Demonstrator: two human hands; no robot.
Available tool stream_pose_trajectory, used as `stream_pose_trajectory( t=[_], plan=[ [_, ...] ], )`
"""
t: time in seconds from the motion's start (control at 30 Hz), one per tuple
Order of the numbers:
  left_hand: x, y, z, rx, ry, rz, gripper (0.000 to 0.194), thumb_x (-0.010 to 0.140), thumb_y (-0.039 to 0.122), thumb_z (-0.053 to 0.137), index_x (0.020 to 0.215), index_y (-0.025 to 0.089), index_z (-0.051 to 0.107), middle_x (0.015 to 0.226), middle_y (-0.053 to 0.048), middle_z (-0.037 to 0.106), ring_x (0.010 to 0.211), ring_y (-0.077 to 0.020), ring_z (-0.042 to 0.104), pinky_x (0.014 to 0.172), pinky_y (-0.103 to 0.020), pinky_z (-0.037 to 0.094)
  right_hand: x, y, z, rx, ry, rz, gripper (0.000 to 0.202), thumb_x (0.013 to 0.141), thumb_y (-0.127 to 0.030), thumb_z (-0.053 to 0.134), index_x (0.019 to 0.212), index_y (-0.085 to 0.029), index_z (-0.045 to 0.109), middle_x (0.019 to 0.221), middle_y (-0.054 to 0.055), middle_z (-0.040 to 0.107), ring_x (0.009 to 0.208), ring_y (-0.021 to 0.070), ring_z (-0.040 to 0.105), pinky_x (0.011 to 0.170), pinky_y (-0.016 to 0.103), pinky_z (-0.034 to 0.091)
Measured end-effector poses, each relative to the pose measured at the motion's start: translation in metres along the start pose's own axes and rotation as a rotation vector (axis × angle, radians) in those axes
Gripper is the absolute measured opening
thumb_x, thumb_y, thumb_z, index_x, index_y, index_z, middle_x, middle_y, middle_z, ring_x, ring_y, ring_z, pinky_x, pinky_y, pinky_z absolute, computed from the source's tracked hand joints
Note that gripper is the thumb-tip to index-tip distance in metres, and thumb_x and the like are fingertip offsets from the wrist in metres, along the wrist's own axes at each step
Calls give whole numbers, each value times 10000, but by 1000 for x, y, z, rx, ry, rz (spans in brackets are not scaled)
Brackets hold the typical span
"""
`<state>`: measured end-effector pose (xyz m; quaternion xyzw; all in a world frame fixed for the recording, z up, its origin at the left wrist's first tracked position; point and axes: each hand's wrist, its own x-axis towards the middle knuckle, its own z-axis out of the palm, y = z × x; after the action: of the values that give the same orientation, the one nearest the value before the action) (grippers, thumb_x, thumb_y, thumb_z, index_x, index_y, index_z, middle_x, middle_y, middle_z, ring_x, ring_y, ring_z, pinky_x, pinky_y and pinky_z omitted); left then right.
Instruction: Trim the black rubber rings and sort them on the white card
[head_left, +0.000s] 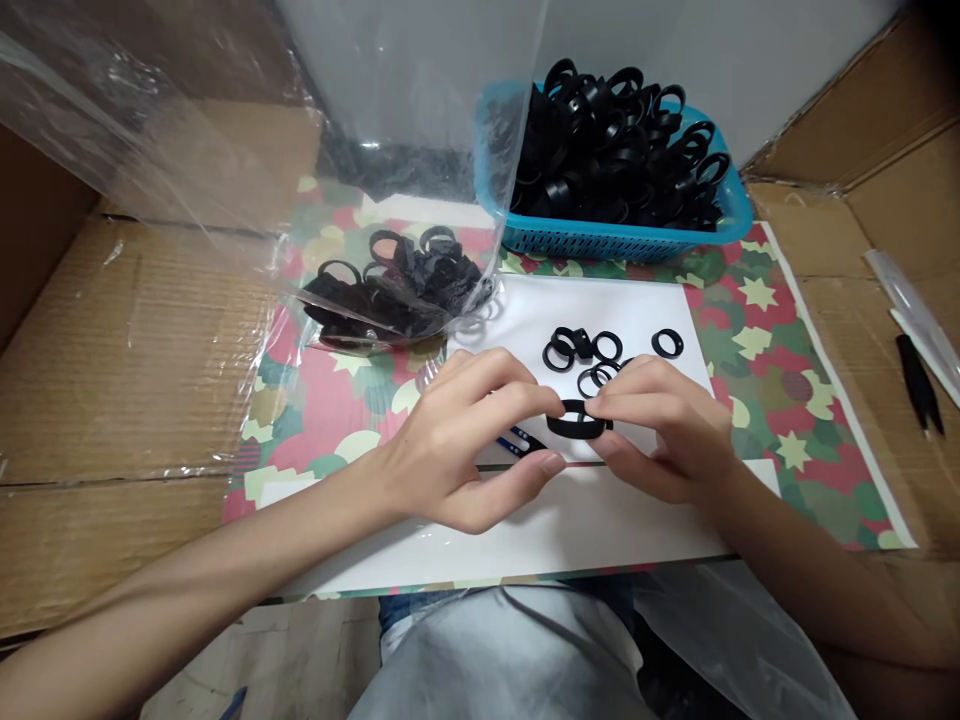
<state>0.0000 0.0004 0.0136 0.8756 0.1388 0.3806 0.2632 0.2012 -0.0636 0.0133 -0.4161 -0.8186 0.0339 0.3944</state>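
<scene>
A black ring [576,427] is above the white sheet [517,310], between my two hands. My right hand [660,425] pinches its right side between thumb and fingers. My left hand [480,440] reaches to its upper left edge with the index fingertip, the thumb held apart below. Several loose black rings [606,347] lie on the white sheet just beyond my hands, and one ring [667,343] sits apart to the right. A blue and black tool [517,440] lies partly hidden under my left hand.
A blue basket [630,242] heaped with black rings stands at the back. On the left, a clear plastic bag [405,230] covers or holds a pile of black rings. Black tweezers [919,385] and a clear strip lie far right. Cardboard walls [911,150] surround the patterned mat [795,400].
</scene>
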Motion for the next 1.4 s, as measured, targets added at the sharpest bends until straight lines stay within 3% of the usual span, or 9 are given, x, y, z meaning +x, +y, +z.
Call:
stream_pose_trajectory(
  t=[0.2,0.3,0.4,0.53,0.77,0.93,1.1,1.3,1.4],
  plan=[
    [8,3,-4,-224,-222,-306,244,833,356,577,969,155,605,776,-23,574,723,-134,528,658,-256,442,1,3,3,-62,-75,-119,103,829,-188,499,909,-253,500,726,12,599,618,157,539,562,321,410],
    [8,-9,-6,-179,-199,-302,203,795,309,622,934,161,626,767,-13,574,711,-126,528,661,-244,436,1,11,-2,-109,-52,-82,159,830,-198,515,969,-273,508,813,28,612,711,178,578,605,334,437],
    [5,-29,-9,-17,-182,-304,251,769,292,625,975,148,629,828,-34,561,754,-142,539,706,-260,443,2,26,-14,-226,102,48,199,835,-193,509,1008,-291,514,855,36,602,785,208,581,664,365,448],
    [0,-52,-12,119,-309,-270,324,756,291,595,1039,137,624,900,-65,548,817,-179,545,762,-293,448,3,46,-21,-375,152,106,113,844,-170,488,910,-250,531,740,27,575,713,204,552,639,355,421],
    [-2,-59,-13,193,-444,-233,386,762,270,567,1122,134,581,922,-75,526,862,-204,535,772,-300,442,-1,59,-18,-258,-121,235,162,880,-246,426,778,-210,546,718,31,586,682,179,548,645,320,414],
    [0,-55,-18,193,-478,-259,440,715,267,592,1133,134,558,946,-74,519,886,-213,528,791,-304,439,6,43,-31,-141,-521,374,174,888,-302,410,799,-216,533,726,4,600,669,152,558,624,274,390],
    [0,-49,-21,136,-437,-282,471,679,296,584,1120,137,535,935,-70,520,868,-217,528,763,-313,446,6,16,-33,-254,-936,554,197,896,-376,392,812,-236,501,659,-32,595,573,144,548,511,248,308],
    [-7,-50,-16,132,-318,-199,397,710,320,537,1052,120,539,841,-55,516,768,-188,536,669,-283,443,-9,9,-19,-511,-951,314,151,870,-289,408,954,-204,500,888,60,610,703,210,577,552,291,288],
    [-9,-51,-15,159,-264,-134,371,723,331,525,1029,123,544,811,-53,513,736,-185,529,640,-282,440,-7,9,-14,-519,-965,270,107,861,-205,390,893,-198,492,843,47,576,642,180,535,552,291,278]
  ],
)
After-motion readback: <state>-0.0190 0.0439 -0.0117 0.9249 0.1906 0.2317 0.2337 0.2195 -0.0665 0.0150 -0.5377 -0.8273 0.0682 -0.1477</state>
